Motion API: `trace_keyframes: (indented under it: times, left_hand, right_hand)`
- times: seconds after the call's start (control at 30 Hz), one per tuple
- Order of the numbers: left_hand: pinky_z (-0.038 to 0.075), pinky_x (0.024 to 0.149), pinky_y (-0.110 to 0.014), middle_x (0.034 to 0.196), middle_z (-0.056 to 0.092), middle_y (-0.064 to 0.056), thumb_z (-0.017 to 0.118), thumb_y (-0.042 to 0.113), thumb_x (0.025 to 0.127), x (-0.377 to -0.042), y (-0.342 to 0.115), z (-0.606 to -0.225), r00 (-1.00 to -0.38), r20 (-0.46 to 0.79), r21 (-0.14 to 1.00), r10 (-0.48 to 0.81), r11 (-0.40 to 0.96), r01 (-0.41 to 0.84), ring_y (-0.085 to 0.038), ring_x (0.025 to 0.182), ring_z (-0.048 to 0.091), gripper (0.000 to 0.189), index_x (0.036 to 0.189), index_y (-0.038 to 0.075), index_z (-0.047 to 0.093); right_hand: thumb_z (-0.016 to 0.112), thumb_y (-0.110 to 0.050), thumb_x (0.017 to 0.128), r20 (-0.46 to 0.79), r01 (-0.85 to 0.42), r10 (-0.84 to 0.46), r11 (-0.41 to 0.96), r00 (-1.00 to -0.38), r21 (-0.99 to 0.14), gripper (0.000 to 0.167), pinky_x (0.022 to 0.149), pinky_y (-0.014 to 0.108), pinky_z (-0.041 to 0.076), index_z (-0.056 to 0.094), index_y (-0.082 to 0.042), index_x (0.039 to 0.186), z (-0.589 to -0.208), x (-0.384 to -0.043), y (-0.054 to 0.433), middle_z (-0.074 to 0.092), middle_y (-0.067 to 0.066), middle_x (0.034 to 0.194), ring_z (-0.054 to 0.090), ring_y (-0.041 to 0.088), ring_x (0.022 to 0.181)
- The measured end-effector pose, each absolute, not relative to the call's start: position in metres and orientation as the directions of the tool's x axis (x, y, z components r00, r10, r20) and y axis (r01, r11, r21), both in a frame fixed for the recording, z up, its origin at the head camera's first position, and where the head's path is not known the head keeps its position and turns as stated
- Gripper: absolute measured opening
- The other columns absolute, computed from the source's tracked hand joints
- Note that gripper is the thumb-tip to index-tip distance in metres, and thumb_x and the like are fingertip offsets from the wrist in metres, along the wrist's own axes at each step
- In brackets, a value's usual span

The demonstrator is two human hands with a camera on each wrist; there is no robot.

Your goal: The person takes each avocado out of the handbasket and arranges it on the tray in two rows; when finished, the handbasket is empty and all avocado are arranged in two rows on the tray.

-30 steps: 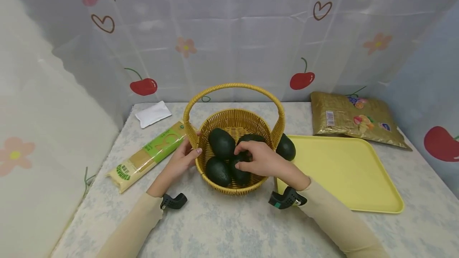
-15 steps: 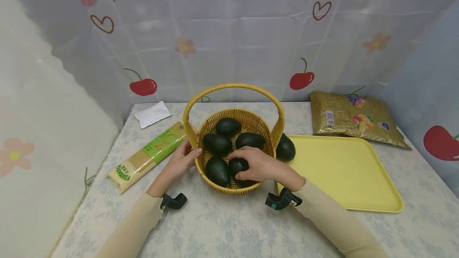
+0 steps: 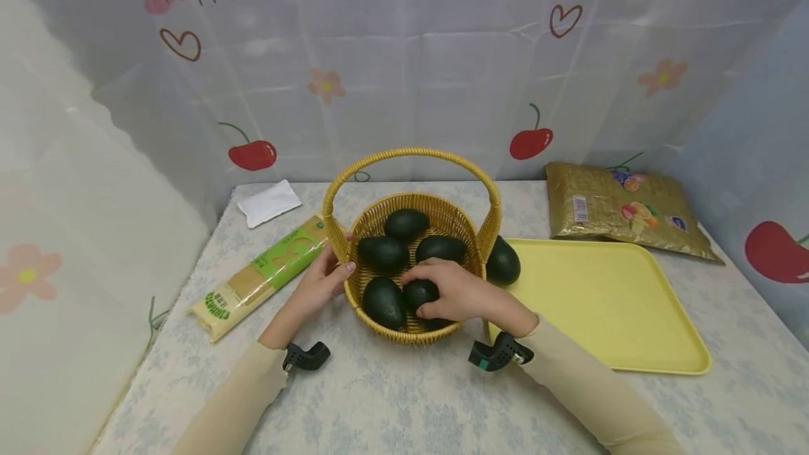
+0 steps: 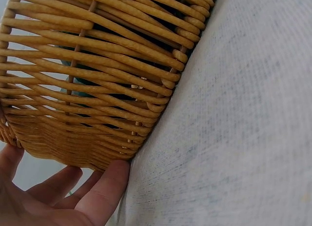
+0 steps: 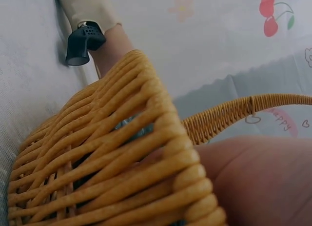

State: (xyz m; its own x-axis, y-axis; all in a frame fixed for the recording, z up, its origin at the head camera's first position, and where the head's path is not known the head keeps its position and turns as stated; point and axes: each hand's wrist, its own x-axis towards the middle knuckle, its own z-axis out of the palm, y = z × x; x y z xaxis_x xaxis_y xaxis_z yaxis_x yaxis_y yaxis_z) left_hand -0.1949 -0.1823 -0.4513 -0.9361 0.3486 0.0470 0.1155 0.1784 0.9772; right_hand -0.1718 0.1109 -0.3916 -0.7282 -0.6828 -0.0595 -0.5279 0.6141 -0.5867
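A round yellow wicker basket [image 3: 413,337] with a tall arched handle [image 3: 411,152] holds several dark green avocados, among them a back avocado [image 3: 406,223] and a near-left avocado [image 3: 384,302]. My right hand [image 3: 451,290] reaches inside and grips the near-right avocado [image 3: 419,292], fingers over its top and thumb at its near side. My left hand [image 3: 316,286] rests against the basket's left side, thumb at the rim. In the left wrist view, its fingers [image 4: 105,189] touch the woven outer wall, fairly straight. The right wrist view mostly shows wicker; the held avocado's grip is hidden there.
One more avocado [image 3: 503,262] lies outside, right of the basket, by a yellow tray [image 3: 600,300]. Behind the tray is a gold packet [image 3: 626,209]. Left of the basket lie a green-and-clear noodle packet [image 3: 265,272] and a small white pouch [image 3: 270,203].
My right hand has shifted slightly toward me and closed on the near-right avocado. The avocados have settled apart, one now showing at the back. My left hand has stayed in place.
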Motion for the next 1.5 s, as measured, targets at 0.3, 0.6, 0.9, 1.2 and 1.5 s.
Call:
trace_keyframes:
  times: [0.3,0.6,0.9,1.2,1.5]
  left_hand:
    - [0.059,0.091,-0.035,0.16,0.033,-0.028,0.051,0.012,0.107,-0.196,-0.182,-0.451,-0.937,0.031,0.989,0.348,0.124,0.079,-0.049,0.14,0.043,0.061,0.162,0.013,0.024]
    - [0.058,0.091,-0.032,0.158,0.037,-0.029,0.05,0.016,0.108,-0.196,-0.183,-0.453,-0.935,0.044,0.978,0.351,0.176,0.112,-0.048,0.139,0.045,0.062,0.163,0.016,0.022]
    - [0.058,0.095,-0.043,0.162,0.031,-0.026,0.051,0.013,0.107,-0.197,-0.181,-0.453,-0.938,0.011,0.989,0.347,0.132,0.06,-0.048,0.142,0.041,0.061,0.162,0.014,0.024]
    - [0.058,0.089,-0.03,0.16,0.034,-0.029,0.05,0.014,0.107,-0.197,-0.182,-0.453,-0.939,0.025,0.982,0.343,0.166,0.087,-0.049,0.14,0.044,0.061,0.162,0.013,0.024]
    - [0.058,0.088,-0.028,0.159,0.036,-0.028,0.051,0.017,0.108,-0.195,-0.182,-0.452,-0.94,0.029,0.979,0.339,0.18,0.095,-0.048,0.139,0.044,0.061,0.162,0.016,0.024]
  right_hand:
    - [0.075,-0.014,0.088,-0.02,-0.547,-0.709,0.562,-0.705,-0.62,0.044,0.105,0.047,0.051,0.066,-0.018,0.131,-0.388,-0.174,0.115,0.06,0.009,0.141,0.054,0.03,0.132]
    - [0.074,-0.016,0.087,0.06,-0.551,-0.714,0.481,-0.697,-0.681,0.043,0.1,0.04,0.052,0.067,-0.019,0.129,-0.378,-0.174,0.127,0.064,0.003,0.135,0.056,0.024,0.124]
    - [0.072,-0.011,0.088,0.036,-0.45,-0.692,0.428,-0.721,-0.784,0.045,0.082,0.033,0.058,0.065,-0.019,0.132,-0.352,-0.168,0.157,0.058,0.008,0.142,0.056,0.026,0.115]
    - [0.067,0.0,0.09,0.032,-0.403,-0.72,0.351,-0.693,-0.845,0.046,0.081,0.033,0.062,0.061,-0.012,0.134,-0.338,-0.161,0.209,0.052,0.02,0.145,0.06,0.024,0.116]
    - [0.064,0.004,0.094,0.061,-0.405,-0.701,0.335,-0.71,-0.851,0.043,0.076,0.033,0.063,0.059,-0.006,0.135,-0.339,-0.155,0.259,0.047,0.022,0.149,0.056,-0.004,0.118]
